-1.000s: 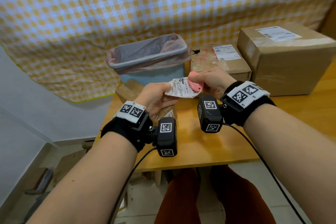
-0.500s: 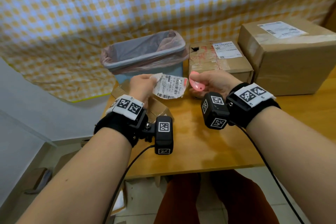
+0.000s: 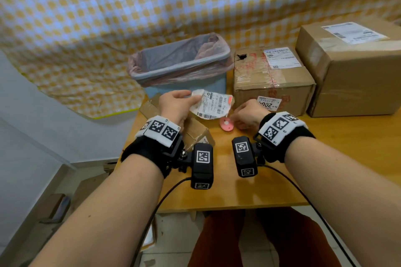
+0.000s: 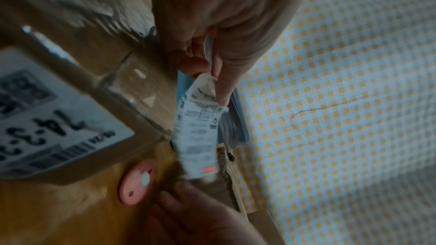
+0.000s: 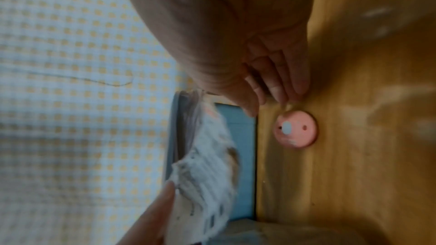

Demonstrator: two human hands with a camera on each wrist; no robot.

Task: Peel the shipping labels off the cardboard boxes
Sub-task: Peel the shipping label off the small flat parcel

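Note:
My left hand (image 3: 192, 99) pinches a peeled, crumpled white shipping label (image 3: 211, 105) by its corner, in the air in front of the bin; the left wrist view shows thumb and finger on the label (image 4: 198, 131). Beneath that hand lies a small flat cardboard box (image 3: 196, 131). My right hand (image 3: 237, 118) hovers low over the table with relaxed fingers, its fingertips (image 5: 279, 98) at the edge of a pink disc-shaped tool (image 3: 226, 124) lying flat on the wood. A medium box (image 3: 271, 80) carries a top label (image 3: 282, 57) and a front label (image 3: 269, 103).
A blue bin (image 3: 180, 65) lined with a pink bag stands at the back of the wooden table (image 3: 325, 158). A large box (image 3: 355, 78) with a label (image 3: 353, 32) on top sits at the far right. A checked cloth hangs behind.
The right hand let go of the label, then lowered and set the pink tool down on the table. The left hand kept the label and moved it toward the bin.

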